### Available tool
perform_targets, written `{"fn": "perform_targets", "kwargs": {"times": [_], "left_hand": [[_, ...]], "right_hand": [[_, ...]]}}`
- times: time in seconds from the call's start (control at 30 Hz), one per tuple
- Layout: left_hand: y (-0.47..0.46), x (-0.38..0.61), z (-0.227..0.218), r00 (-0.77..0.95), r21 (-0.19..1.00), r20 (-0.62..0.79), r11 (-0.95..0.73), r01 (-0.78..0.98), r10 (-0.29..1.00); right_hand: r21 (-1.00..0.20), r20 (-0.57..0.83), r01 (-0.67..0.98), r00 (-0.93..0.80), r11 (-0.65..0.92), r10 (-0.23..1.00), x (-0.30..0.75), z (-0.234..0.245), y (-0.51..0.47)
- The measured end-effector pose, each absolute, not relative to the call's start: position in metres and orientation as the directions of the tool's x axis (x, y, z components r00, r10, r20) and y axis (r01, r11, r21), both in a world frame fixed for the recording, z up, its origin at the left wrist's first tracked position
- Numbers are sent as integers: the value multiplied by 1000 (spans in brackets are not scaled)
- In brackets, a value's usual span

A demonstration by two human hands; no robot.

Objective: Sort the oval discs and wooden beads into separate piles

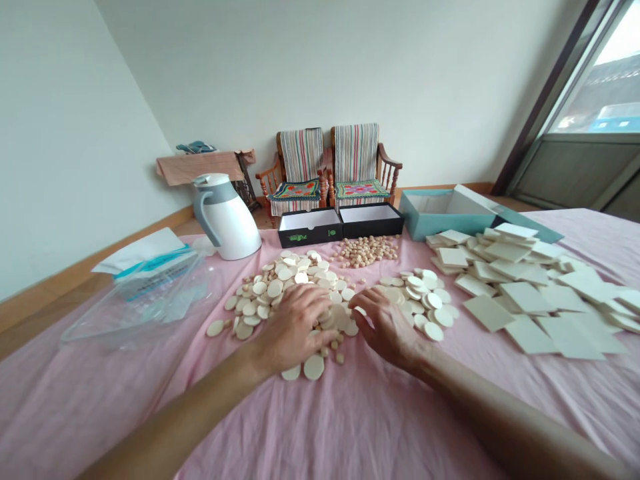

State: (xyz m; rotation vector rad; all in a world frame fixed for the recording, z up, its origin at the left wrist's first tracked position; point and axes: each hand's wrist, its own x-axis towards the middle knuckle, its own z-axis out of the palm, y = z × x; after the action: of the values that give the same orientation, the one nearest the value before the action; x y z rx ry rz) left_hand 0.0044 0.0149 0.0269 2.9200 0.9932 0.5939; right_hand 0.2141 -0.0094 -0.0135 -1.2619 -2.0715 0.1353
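Head view, left hand [297, 320]: palm down, fingers loosely spread and resting over the main disc heap [275, 288].
Right hand [387, 327]: fingers bent towards the thumb at that heap's right edge; whether they pinch a disc cannot be told.
Loose discs [314, 367]: two, lying flat on the pink cloth [380, 420] near the left wrist.
Second disc pile [432, 300]: just beyond the right hand, to its right.
Small round-looking pieces [367, 251]: bunched farther out, in front of two open black boxes [310, 237].
Square tiles [525, 297]: heaped well to the right, near a teal box [450, 227].
White-and-grey jug [233, 223]: upright at left, beside clear plastic packaging [150, 300].
Cloth-draped chairs [303, 153]: two, side by side near the far wall [280, 60].
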Motion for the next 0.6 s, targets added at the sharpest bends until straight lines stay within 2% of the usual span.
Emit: {"fn": "perform_targets", "kwargs": {"times": [0.13,0.3,0.43,0.6], "left_hand": [[3,39,19,798,112,265,-839,532,541],[13,66,8,799,103,251,-836,539,546],[21,82,-1,793,76,271,-833,547,546],[36,93,-5,736,67,265,-773,631,624]], "right_hand": [[-390,561,818,-152,422,814,235,-11,3],[-401,568,870,-8,285,823,263,-5,16],[-360,469,888,-93,287,878,264,-3,13],[-273,322,894,-265,357,909,255,-8,8]]}}
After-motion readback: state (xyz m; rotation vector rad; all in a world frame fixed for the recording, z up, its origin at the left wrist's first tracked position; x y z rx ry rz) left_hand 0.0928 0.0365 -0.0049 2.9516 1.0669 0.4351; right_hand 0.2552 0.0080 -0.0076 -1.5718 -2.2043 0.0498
